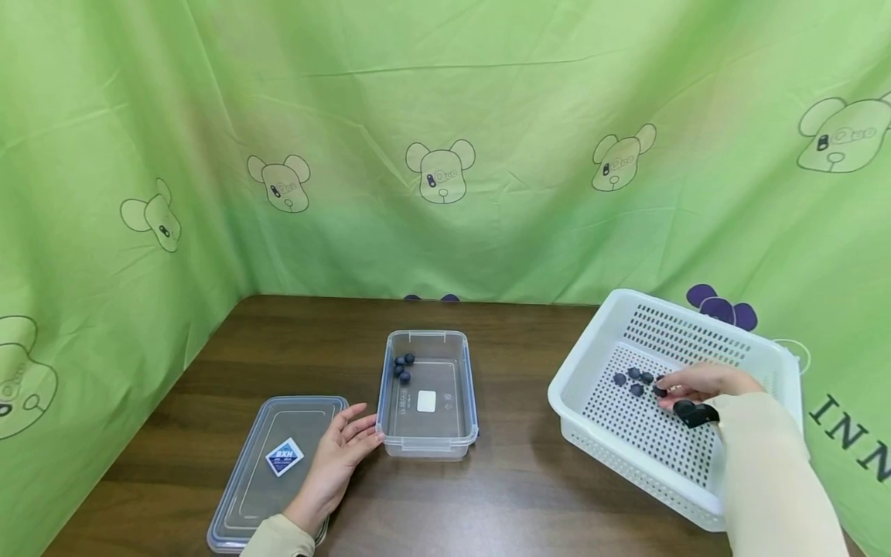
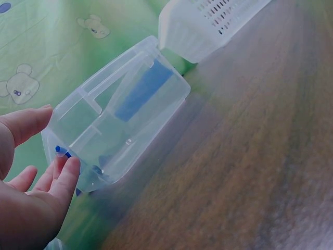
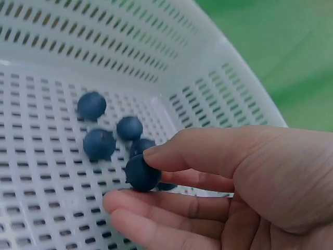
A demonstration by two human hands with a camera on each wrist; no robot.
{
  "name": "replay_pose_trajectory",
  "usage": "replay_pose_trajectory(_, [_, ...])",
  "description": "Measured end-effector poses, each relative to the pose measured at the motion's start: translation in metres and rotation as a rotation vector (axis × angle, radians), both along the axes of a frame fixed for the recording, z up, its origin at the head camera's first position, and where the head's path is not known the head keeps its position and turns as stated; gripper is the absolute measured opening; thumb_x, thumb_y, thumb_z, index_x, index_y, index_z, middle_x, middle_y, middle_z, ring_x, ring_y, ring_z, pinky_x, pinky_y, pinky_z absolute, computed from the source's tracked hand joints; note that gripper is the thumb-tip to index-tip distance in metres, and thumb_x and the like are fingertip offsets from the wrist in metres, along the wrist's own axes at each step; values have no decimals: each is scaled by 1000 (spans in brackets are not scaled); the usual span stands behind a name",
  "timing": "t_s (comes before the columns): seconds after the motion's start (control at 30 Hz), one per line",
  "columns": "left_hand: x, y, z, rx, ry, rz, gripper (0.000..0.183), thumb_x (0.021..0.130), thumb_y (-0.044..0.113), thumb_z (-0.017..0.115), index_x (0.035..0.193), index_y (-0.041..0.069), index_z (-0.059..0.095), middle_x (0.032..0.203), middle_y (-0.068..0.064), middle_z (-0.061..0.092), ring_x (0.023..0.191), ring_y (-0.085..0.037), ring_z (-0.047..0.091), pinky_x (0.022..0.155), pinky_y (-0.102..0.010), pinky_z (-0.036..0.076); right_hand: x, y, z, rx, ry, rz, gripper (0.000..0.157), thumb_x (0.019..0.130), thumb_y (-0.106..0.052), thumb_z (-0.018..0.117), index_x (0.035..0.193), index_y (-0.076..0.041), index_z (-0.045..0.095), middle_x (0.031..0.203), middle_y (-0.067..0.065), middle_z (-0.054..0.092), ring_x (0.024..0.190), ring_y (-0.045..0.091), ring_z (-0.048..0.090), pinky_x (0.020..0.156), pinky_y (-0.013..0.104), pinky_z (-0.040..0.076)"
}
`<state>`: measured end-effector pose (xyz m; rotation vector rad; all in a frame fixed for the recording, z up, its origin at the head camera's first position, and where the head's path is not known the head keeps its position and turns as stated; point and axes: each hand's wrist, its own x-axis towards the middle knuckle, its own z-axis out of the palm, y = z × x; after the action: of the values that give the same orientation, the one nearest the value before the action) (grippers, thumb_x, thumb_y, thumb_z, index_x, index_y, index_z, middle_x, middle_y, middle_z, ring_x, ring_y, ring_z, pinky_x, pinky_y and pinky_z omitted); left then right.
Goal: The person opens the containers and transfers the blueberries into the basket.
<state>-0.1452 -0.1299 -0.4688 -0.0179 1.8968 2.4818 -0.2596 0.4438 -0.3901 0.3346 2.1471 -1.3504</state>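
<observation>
While the loose lid point(image 1: 261, 493) lies flat on the tabletop point(image 1: 515, 487) at 8 o'clock from the clear container point(image 1: 445, 379), presumably off for access, the left hand point(image 1: 337, 456) meets that container's 8 o'clock corner, grip apart, fingers extended, probably steadying it. Four blueberries point(image 1: 405, 377) sit inside, toward 11 o'clock. At 3 o'clock, white basket point(image 1: 633, 468): right hand point(image 1: 696, 383), grip clamped on one blueberry point(image 3: 143, 174), thumb against fingers, likely because fruit is small; others point(image 3: 99, 145) lie beside it. Farthest, 12 o'clock: green curtain point(image 1: 529, 240).

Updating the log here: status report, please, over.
Right hand pinching blueberry in white basket. Left hand at edge of clear container. Nothing visible in the way.
</observation>
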Motion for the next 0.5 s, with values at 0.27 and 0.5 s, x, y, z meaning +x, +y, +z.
replay_pose_trajectory(0.27, [0, 0, 0, -3, 13, -1, 65, 85, -10, 66, 139, -13, 30, 114, -14, 61, 95, -11, 62, 84, -21, 52, 2, 2, -2, 118, 20, 58, 30, 96, -21, 60, 109, 5, 66, 86, 9, 75, 77, 13, 71, 75, 27, 56])
replay_pose_trajectory(0.5, [0, 1, 1, -3, 0, 1, 64, 85, -9, 66, 139, -12, 32, 115, -14, 61, 96, -12, 62, 84, -21, 52, -1, 0, -2, -90, 1, -39, 19, 99, -11, 55, 97, 3, 68, 81, 12, 74, 73, 14, 72, 72, 23, 57])
